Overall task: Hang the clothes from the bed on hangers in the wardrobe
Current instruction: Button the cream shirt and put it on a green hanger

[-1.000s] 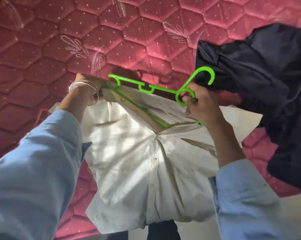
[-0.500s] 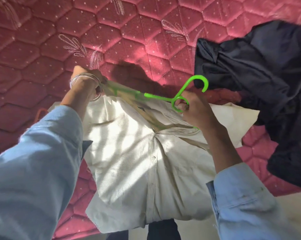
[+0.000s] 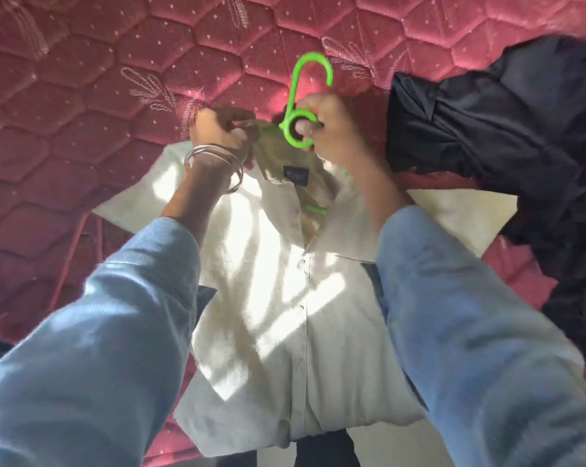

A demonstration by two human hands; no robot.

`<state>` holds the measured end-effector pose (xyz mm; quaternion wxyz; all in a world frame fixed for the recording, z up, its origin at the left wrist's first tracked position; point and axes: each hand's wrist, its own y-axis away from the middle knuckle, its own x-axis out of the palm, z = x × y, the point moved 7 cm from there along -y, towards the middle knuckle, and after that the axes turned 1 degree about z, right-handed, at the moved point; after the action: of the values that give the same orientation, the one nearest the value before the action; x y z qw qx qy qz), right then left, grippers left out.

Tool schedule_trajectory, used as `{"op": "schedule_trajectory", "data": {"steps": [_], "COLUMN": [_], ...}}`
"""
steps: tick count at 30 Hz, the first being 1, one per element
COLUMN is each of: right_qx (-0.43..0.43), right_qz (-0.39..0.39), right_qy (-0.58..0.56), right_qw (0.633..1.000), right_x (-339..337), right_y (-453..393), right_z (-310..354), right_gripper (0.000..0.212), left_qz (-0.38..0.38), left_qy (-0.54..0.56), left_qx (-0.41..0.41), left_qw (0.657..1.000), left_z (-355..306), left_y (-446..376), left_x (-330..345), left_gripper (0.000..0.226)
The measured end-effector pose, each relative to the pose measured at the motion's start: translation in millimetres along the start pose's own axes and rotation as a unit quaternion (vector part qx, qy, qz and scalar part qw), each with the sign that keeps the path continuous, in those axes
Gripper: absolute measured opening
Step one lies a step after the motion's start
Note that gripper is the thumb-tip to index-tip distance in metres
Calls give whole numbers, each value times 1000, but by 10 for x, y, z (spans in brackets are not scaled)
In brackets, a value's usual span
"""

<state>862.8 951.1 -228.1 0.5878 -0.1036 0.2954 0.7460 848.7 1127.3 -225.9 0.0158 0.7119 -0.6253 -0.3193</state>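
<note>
Surroundings: a red quilted mattress [image 3: 92,106] on the bed is carrying everything; a heap of dark clothes [image 3: 507,136] is lying to the right, just beside the right hand and lapping over the shirt's right sleeve. An orange bar is peeking out from under the shirt's left sleeve, too hidden to identify.
In the way: both blue sleeves [image 3: 92,338] are crossing the lower frame, the right one covering much of the shirt's right side.
Left hand [image 3: 222,129]: its fingers are curling tightly round the shirt's collar at the left, pinching the cloth; silver bangles [image 3: 214,160] are sitting on the wrist.
Right hand [image 3: 332,126]: its fingers are closing round the green hanger [image 3: 296,124] at the loop below the hook, one finger poking through that loop.
Hanger: the hook is pointing up and away over the mattress; most of the frame is lying inside the shirt, with a short green stretch showing in the open neck.
Shirt [image 3: 278,298]: cream, buttoned down the front, lying face up on the mattress with sleeves spread, collar lifted between the hands, a dark label showing inside the neck, sunlight streaking across it.
</note>
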Motion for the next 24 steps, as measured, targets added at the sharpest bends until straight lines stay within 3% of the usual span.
{"op": "schedule_trajectory", "data": {"steps": [4,6,9,11,13,15,17,19,20,22,24], "right_qx": [-35,-67,-111,-97,-49,10,114,270,356,485,543], "right_qz": [-54,-39,-49,-149,-272,-357,-398,-381,-364,-347,-321], "right_qy": [47,94,153,175,192,190,210,214,193,124,89], "right_qw": [997,993,981,968,942,914,886,858,839,793,771], "right_x": [-24,12,27,-80,-210,-234,-184,-85,-22,92,185], "right_y": [-199,-202,-24,233,657,1157,1677,2170,2416,2844,3088], "right_z": [41,50,21,-123,-352,-690,-1064,-1422,-1563,-1700,-1722], "right_gripper": [28,43,64,63,49,37,42,54,60,71,77], "left_qz": [-16,-36,-106,-178,-225,-268,-309,-227,-177,-176,-189], "left_qy": [71,75,-59,-192,-263,-333,-364,-236,-187,-140,-104], "left_qx": [34,29,44,-40,-170,-217,-277,-378,-405,-398,-375], "left_qw": [997,996,992,964,923,878,834,866,877,889,901], "left_z": [12,155,431,738,1089,1310,1507,1801,1874,1911,1860], "left_y": [0,52,283,513,809,1061,1305,1587,1714,1852,1907], "left_x": [-12,-58,-156,-304,-438,-577,-738,-598,-529,-541,-561], "left_gripper": [36,45,42,46,42,35,36,76,82,68,47]}}
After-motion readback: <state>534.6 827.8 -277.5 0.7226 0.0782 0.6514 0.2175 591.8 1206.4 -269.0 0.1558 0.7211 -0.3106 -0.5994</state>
